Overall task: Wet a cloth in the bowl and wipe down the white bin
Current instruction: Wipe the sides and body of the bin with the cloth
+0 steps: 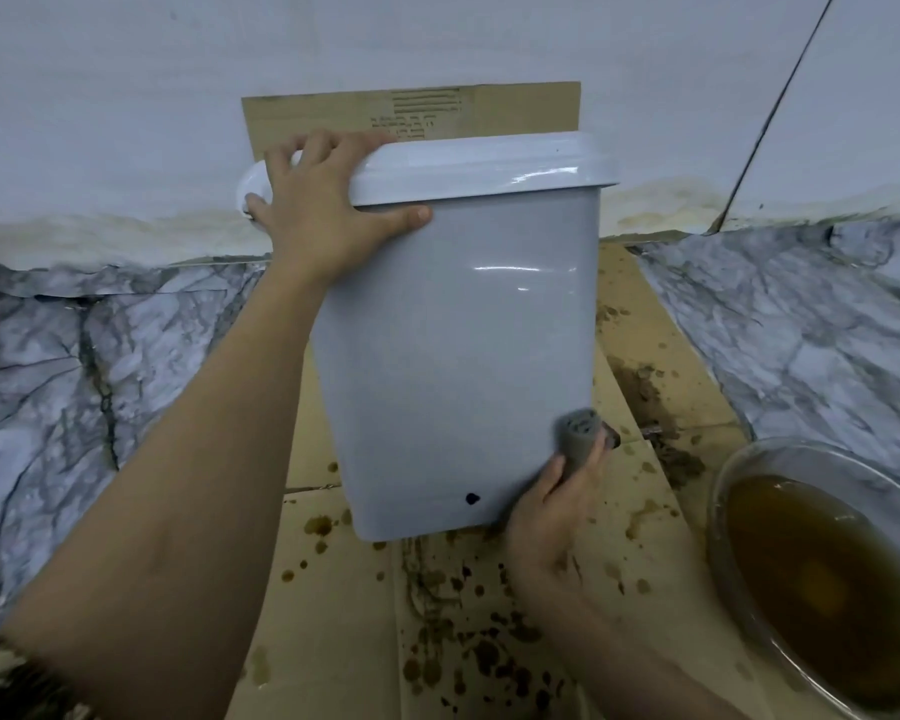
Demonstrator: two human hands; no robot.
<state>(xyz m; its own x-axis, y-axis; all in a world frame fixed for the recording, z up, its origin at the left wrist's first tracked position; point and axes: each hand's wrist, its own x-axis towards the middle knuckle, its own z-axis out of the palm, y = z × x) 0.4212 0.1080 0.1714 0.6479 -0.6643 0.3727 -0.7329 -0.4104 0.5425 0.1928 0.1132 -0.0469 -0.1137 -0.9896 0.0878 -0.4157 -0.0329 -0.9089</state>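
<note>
The white bin [458, 324] stands tilted on stained cardboard, lid on, with a small dark spot near its bottom edge. My left hand [323, 200] grips the lid's left corner, fingers over the top and thumb stretched across the bin's front. My right hand [552, 511] holds a bunched grey cloth [579, 433] against the bin's lower right corner. A clear bowl [822, 579] of brown water sits at the lower right, apart from the bin.
Flattened cardboard [344, 615] spattered with brown drops covers the floor under the bin. Marble-patterned floor [74, 366] lies on both sides. A white wall [126, 96] with a stained base is close behind, with another cardboard sheet [515, 109] leaning on it.
</note>
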